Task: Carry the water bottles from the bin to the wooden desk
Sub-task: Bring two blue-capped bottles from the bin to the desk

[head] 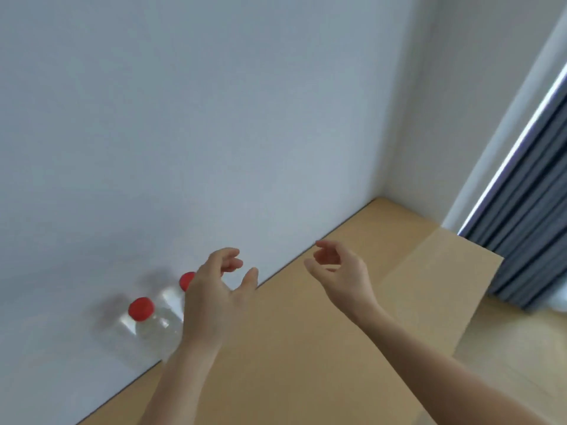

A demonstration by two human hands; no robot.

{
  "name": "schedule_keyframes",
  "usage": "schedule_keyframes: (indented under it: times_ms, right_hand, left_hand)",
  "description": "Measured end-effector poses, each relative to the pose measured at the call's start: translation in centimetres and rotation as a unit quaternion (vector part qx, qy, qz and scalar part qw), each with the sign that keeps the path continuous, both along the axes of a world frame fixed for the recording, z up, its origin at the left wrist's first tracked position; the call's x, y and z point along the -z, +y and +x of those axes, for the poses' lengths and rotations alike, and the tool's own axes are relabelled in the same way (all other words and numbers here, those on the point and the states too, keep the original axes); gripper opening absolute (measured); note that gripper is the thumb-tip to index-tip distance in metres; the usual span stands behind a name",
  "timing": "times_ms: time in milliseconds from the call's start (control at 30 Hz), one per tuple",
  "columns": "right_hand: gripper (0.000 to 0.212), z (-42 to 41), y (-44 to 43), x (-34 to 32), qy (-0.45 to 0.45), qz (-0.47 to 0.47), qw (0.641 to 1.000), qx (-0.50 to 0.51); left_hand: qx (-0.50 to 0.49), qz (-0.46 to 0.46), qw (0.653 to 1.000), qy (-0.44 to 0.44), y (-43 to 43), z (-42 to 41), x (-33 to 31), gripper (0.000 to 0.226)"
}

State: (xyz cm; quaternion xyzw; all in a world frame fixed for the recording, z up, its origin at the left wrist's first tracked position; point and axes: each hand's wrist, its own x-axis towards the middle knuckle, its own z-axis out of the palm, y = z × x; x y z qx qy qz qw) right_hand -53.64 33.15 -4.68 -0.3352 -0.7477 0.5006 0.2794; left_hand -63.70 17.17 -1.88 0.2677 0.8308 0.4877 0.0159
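Observation:
Two clear water bottles with red caps stand upright on the wooden desk [306, 332] against the white wall. The nearer bottle [144, 326] is at the left. The farther bottle [175, 294] is partly hidden behind my left hand [211, 299]. That hand hovers just right of the bottles with loosely curved fingers and holds nothing. My right hand [340, 274] floats above the desk further right, fingers loosely curled, empty. The bin is out of view.
A white wall [214, 118] runs along the desk's far edge to a corner. Grey curtains [527, 210] hang at the right past the desk's end. Pale floor [521, 348] shows at the lower right.

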Motion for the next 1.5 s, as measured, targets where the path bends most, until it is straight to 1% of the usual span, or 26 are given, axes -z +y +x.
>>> schedule_keyframes:
  times_ms: [100, 200, 300, 433, 533, 733, 933, 1033, 1100, 1200, 1267, 1333, 1433, 1500]
  right_hand:
    - [0.026, 8.0, 4.8, -1.0, 0.02, 0.021, 0.993, 0.112]
    - [0.024, 17.4, 8.7, -2.3, 0.038, 0.026, 0.978, 0.202]
    - [0.022, 27.4, 11.9, -3.6, 0.058, 0.038, 0.958, 0.278]
    - [0.022, 40.9, 15.4, -4.4, 0.052, 0.055, 0.932, 0.356]
    - [0.024, 50.6, 16.8, -4.1, 0.059, 0.046, 0.903, 0.424]
    - [0.022, 66.3, 16.0, -2.6, 0.055, 0.011, 0.825, 0.562]
    - [0.016, 76.6, 16.1, -0.6, 0.05, -0.028, 0.748, 0.661]
    - [0.015, 80.9, 18.5, 0.4, 0.041, -0.037, 0.717, 0.695]
    - [0.016, 83.4, 21.2, 0.6, 0.041, -0.04, 0.704, 0.708]
    - [0.016, 86.7, 26.3, 0.3, 0.043, -0.032, 0.69, 0.722]
    - [0.015, 88.7, 29.8, -0.4, 0.052, -0.03, 0.681, 0.729]
    - [0.014, 90.9, 33.0, -1.3, 0.054, -0.031, 0.668, 0.742]
    - [0.014, 94.4, 37.0, -2.2, 0.061, -0.025, 0.637, 0.768]
    - [0.015, 96.7, 39.1, -2.4, 0.062, -0.024, 0.618, 0.783]
  left_hand:
    - [0.124, 0.022, 0.991, -0.053, 6.0, 4.2, -0.3, 0.016]
    - [0.226, 0.024, 0.971, -0.077, 12.3, 10.2, -0.7, 0.012]
    - [0.304, 0.031, 0.947, -0.098, 18.7, 17.6, -1.7, 0.009]
    - [0.39, 0.03, 0.91, -0.14, 26.2, 29.2, -2.9, 0.006]
    - [0.46, 0.026, 0.872, -0.163, 30.8, 38.2, -3.1, 0.006]
    - [0.577, -0.007, 0.793, -0.197, 37.1, 54.6, -2.1, 0.007]
    - [0.674, -0.052, 0.703, -0.22, 42.8, 67.5, -0.5, 0.006]
    - [0.701, -0.065, 0.671, -0.233, 46.4, 72.6, 0.4, 0.007]
    - [0.713, -0.062, 0.656, -0.241, 49.6, 75.5, 0.9, 0.008]
    - [0.719, -0.056, 0.645, -0.253, 55.3, 79.3, 1.5, 0.009]
    - [0.723, -0.049, 0.64, -0.255, 59.5, 82.1, 0.9, 0.01]
    - [0.735, -0.049, 0.629, -0.251, 63.0, 85.1, -0.1, 0.011]
    - [0.774, -0.058, 0.584, -0.238, 67.1, 89.8, -1.2, 0.01]
    - [0.789, -0.068, 0.566, -0.228, 69.4, 92.7, -1.4, 0.009]
